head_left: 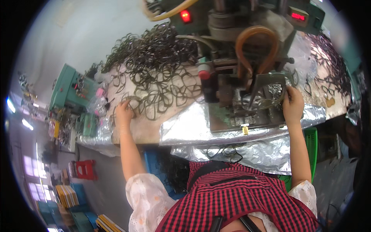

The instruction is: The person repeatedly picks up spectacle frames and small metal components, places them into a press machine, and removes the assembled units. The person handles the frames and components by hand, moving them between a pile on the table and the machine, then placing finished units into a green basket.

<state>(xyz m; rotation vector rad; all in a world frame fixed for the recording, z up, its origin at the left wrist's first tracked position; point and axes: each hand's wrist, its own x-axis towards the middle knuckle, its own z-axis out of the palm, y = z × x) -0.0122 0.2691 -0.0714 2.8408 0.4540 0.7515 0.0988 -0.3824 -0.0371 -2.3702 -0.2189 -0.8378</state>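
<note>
At the left of the table, my left hand (124,112) is closed at the edge of a spread of loops. Its fingertips pinch a thin dark loop (134,101). My right hand (293,103) is at the right side of a dark press machine (222,116), thumb and fingers curled together. They grip the right end of another dark loop (272,105), which lies across the machine's work area. Part of that loop is hidden behind a brown curved hose (275,38) and a dark metal part hanging in front.
A tangled heap of dark loops (154,48) covers the table's back, with more loops (332,69) at the far right. Silver foil sheeting (185,123) lies under the press and hangs over the front edge. Left stand a green machine (69,87) and pink-topped plastic bags.
</note>
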